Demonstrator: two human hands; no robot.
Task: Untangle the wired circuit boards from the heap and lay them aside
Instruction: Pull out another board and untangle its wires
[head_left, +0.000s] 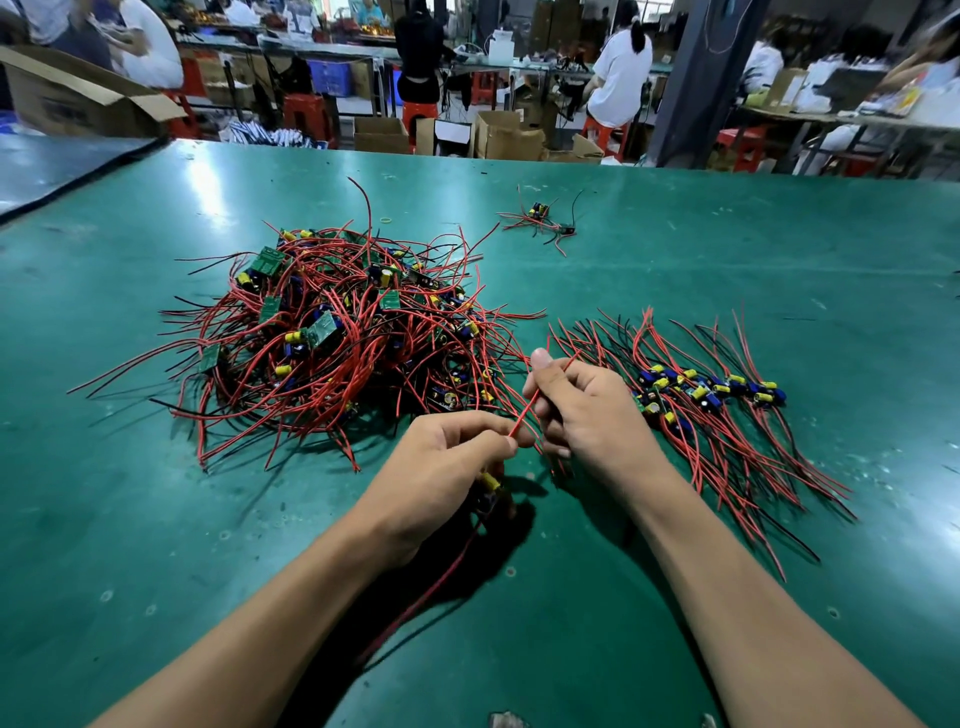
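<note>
A tangled heap (332, 338) of small green circuit boards with red and black wires lies left of centre on the green table (727, 249). To its right, a sorted row of boards (711, 389) lies with wires fanned out. My left hand (447, 467) holds a circuit board (489, 491) beneath its fingers and pinches the end of a red wire (530, 408). My right hand (582, 410) grips the same red wire higher up, thumb raised. Another red wire trails from the board toward me.
A small loose cluster of wired boards (540, 221) lies at the far middle of the table. A yellow rubber band (385, 220) sits behind the heap. Beyond the table's far edge are cardboard boxes (506, 135), red stools and seated people at other benches.
</note>
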